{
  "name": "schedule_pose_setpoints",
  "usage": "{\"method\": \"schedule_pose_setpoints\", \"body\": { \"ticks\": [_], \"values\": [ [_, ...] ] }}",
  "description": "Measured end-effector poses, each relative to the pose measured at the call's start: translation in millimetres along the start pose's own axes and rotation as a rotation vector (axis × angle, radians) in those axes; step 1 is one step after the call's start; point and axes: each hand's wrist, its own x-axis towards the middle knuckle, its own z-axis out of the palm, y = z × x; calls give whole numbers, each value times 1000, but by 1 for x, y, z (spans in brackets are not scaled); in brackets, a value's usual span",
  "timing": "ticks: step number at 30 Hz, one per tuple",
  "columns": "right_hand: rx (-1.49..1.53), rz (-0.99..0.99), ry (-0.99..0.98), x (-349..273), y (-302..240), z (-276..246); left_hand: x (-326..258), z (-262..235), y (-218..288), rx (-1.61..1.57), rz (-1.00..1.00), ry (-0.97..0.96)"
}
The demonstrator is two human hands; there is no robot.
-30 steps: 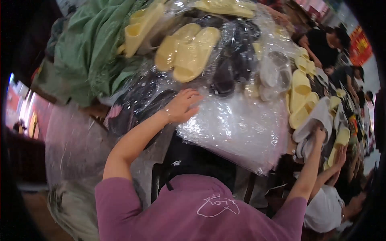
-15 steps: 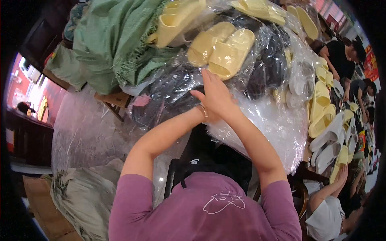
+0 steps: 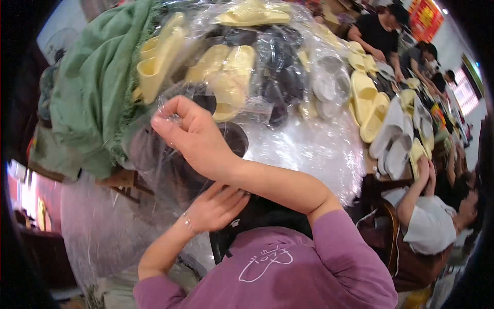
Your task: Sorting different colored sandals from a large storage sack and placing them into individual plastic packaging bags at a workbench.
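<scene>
Pinching clear film (image 3: 163, 147) in right hand (image 3: 193, 135), left hand (image 3: 218, 207) just nearer but cannot tell if grasping, with dark slippers (image 3: 236, 140) under film near pinch, yellow pair (image 3: 237, 69) beyond already wrapped, pale slippers (image 3: 389, 129) well right still bare.

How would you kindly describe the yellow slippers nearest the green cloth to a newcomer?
Find the large green cloth at the upper left. Just right of its frayed edge are the yellow slippers, tipped on edge, unlike the yellow pair farther right, seen from above.
</scene>
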Motion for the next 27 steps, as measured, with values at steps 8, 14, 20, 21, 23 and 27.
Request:
{"method": "schedule_pose_setpoints", "body": {
  "ticks": [8,14,20,21,23,27],
  "values": [
    [-31,-293,250,-81,-128,-78,31,13,-5,-306,-843,731],
    [-84,229,478,-172,-131,-217,65,108,-15,-896,-1091,123],
    [-402,545,342,-239,-129,-299,66,141,-28,-640,-1051,156],
    [-521,535,246,-227,-124,-294,60,147,-33,-762,-1116,233],
    [-918,382,9,-193,-109,-271,69,125,-37,-928,-1291,242],
    [-1717,-26,-321,-157,-57,-256,72,136,-52,-964,-1275,191]
  ]
}}
